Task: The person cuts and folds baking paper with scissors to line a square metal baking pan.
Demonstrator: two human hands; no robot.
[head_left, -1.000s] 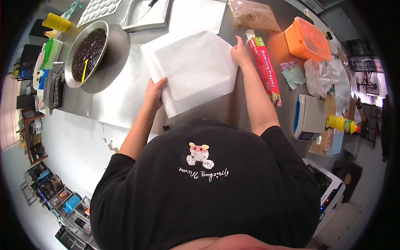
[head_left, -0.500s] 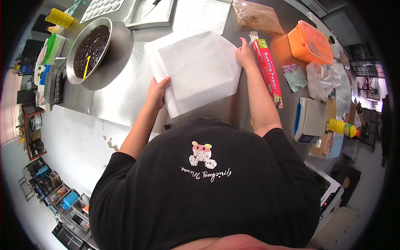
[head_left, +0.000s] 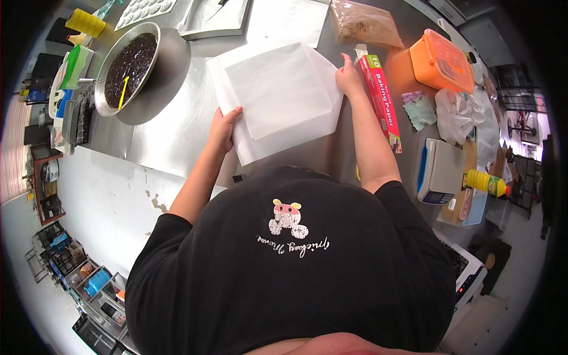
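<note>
A white sheet of baking paper [head_left: 284, 94] spans the space between my two hands over the steel table. A creased, roughly rectangular panel shows in its middle, with slanted flaps around it. My left hand [head_left: 225, 127] grips the left edge, thumb on top and the other fingers hidden beneath. At the right edge, my right hand [head_left: 349, 77] holds the sheet, one finger pointing up and the rest behind the paper. Just right of that hand lies a red baking paper box [head_left: 380, 100].
A metal bowl [head_left: 155, 59] of dark mixture with a yellow spatula [head_left: 123, 93] stands left. Behind are a paper-lined tray [head_left: 214, 29] and a written sheet [head_left: 287, 21]. An orange container [head_left: 442, 62], cloths [head_left: 419, 111] and a scale [head_left: 442, 171] sit right.
The paper has shifted very slightly, its near corner rising a little. Both hands keep their hold at the same edges.
</note>
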